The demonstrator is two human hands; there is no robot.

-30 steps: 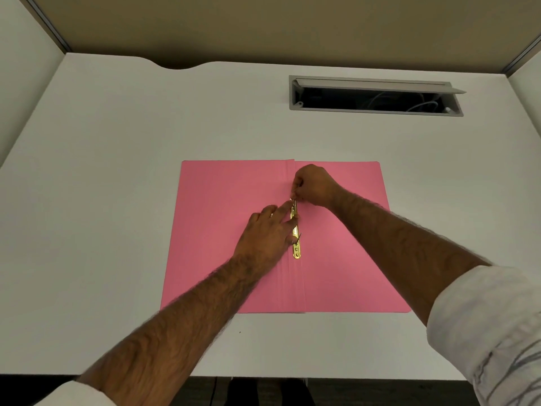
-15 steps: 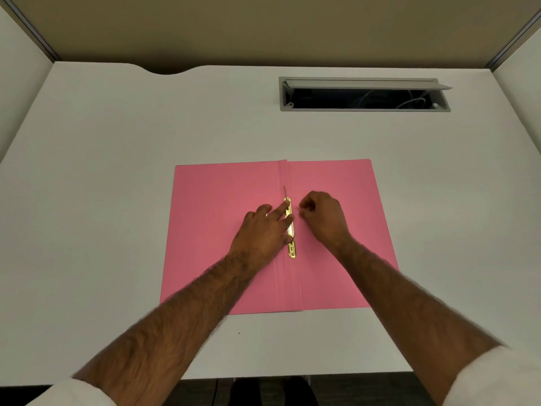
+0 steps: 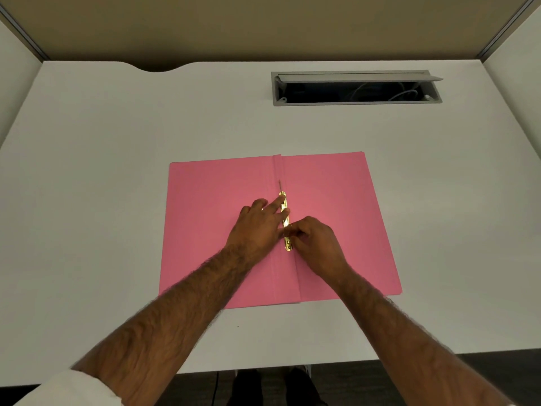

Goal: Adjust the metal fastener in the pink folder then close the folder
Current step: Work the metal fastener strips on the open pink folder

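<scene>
Both hands [image 3: 257,227] [image 3: 314,244] on open folder's fastener [image 3: 285,221]

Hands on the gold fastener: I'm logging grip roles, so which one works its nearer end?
The right hand. Its fingertips pinch the fastener near the end closest to the person, while the left hand lies flat, fingers pressing the far part of the strip.

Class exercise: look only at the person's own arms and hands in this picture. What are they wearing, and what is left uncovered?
Both forearms are bare and hairy, sleeves pushed up. A white sleeve cuff shows at the bottom left corner on the left arm. The left hand and right hand are bare: no gloves, and no watch, ring or bracelet shows. The right arm's sleeve is out of frame.
</scene>
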